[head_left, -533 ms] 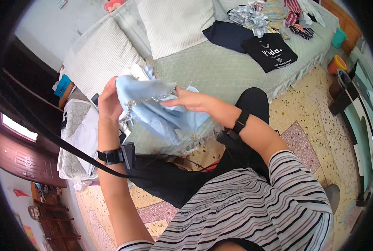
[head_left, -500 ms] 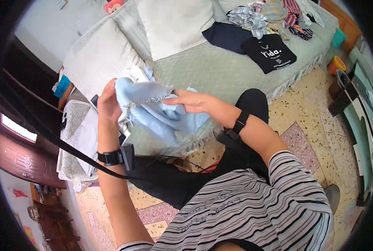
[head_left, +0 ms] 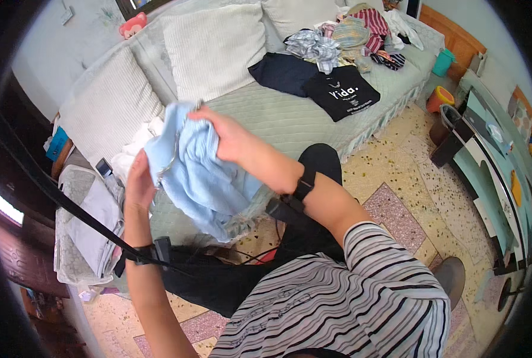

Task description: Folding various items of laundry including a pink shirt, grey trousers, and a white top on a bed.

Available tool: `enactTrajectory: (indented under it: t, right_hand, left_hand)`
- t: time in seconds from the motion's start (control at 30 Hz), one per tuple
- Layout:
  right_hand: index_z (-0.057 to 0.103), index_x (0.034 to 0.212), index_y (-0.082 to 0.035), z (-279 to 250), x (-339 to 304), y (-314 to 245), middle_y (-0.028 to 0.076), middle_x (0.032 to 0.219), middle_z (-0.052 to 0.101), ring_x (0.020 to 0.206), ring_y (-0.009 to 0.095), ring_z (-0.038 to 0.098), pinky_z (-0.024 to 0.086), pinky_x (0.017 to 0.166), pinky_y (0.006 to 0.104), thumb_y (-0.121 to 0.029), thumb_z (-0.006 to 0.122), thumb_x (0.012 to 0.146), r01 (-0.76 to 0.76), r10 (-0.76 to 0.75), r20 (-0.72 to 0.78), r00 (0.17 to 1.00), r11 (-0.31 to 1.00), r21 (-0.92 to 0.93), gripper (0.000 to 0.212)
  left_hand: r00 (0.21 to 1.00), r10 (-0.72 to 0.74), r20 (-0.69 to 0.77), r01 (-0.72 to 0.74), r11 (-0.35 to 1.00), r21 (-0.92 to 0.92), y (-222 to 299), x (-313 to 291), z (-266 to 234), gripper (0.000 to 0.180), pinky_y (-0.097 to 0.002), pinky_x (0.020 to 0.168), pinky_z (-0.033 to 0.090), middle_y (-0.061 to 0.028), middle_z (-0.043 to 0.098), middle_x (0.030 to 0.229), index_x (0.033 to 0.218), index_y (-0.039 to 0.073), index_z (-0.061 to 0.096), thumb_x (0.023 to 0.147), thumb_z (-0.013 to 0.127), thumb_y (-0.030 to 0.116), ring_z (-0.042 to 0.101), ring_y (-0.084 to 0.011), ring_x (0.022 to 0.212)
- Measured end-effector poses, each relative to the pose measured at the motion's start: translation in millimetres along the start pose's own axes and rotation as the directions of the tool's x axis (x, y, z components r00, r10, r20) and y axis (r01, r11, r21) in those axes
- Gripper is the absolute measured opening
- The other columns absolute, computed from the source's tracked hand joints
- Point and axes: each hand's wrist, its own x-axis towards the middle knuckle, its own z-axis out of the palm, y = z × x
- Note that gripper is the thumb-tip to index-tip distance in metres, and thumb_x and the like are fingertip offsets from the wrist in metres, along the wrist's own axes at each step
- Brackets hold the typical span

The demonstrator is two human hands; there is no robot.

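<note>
A light blue garment (head_left: 203, 170) with a beaded or chain-like trim along one edge hangs bunched between my hands, above the front of the sofa. My left hand (head_left: 139, 182) grips it at the trimmed edge on the left side, fingers partly behind the cloth. My right hand (head_left: 221, 134) pinches its upper right part, thumb on top near the trim. The lower folds hang loose toward my knees. Just behind the garment, white cloth (head_left: 136, 146) lies on the sofa seat.
The pale green quilted sofa (head_left: 242, 113) holds white cushions (head_left: 212, 51), a folded black T-shirt (head_left: 342, 92), a dark folded garment (head_left: 284, 71) and a heap of clothes (head_left: 352, 36). Folded grey cloth (head_left: 96, 224) lies on the armrest at left. A glass-topped table (head_left: 487, 173) stands at right.
My hands have turned the blue garment so its trimmed edge runs more upright and its folds hang lower. The right hand has risen. The whole view has shifted to the right.
</note>
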Motion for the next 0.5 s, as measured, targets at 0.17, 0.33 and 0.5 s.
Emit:
enactTrajectory:
  t: [0.17,0.33,0.5]
  right_hand:
    - [0.045,0.125,-0.009,29,7,-14,0.007,0.103,0.06,0.087,0.018,0.062,0.052,0.077,0.0332,-0.004,0.057,0.082,0.162,-0.159,0.053,0.986,0.985,-0.063,0.045]
    - [0.036,0.135,-0.01,44,-7,-12,0.006,0.114,0.053,0.099,0.017,0.055,0.046,0.084,0.0307,-0.004,0.055,0.08,0.119,-0.11,0.058,0.992,0.976,-0.18,0.059]
    - [0.037,0.133,-0.007,57,-27,-26,0.008,0.119,0.052,0.102,0.019,0.055,0.043,0.09,0.0318,-0.004,0.057,0.074,0.044,-0.02,0.123,0.992,0.981,-0.188,0.063]
  left_hand:
    - [0.964,-0.266,-0.005,0.266,0.963,0.048,-93,-25,12,0.06,-0.0359,0.096,0.039,-0.0059,0.047,0.128,0.133,0.005,0.034,0.087,0.058,0.034,0.046,-0.0186,0.115]
    - [0.923,-0.383,-0.026,0.383,0.924,-0.006,-128,-21,24,0.057,-0.0342,0.093,0.043,-0.0093,0.048,0.126,0.131,0.0,0.036,0.084,0.063,0.02,0.051,-0.0197,0.11]
    - [0.888,-0.459,-0.006,0.459,0.888,0.021,-122,1,35,0.057,-0.0337,0.092,0.043,-0.0125,0.048,0.125,0.129,-0.002,0.038,0.082,0.064,0.016,0.051,-0.0199,0.109]
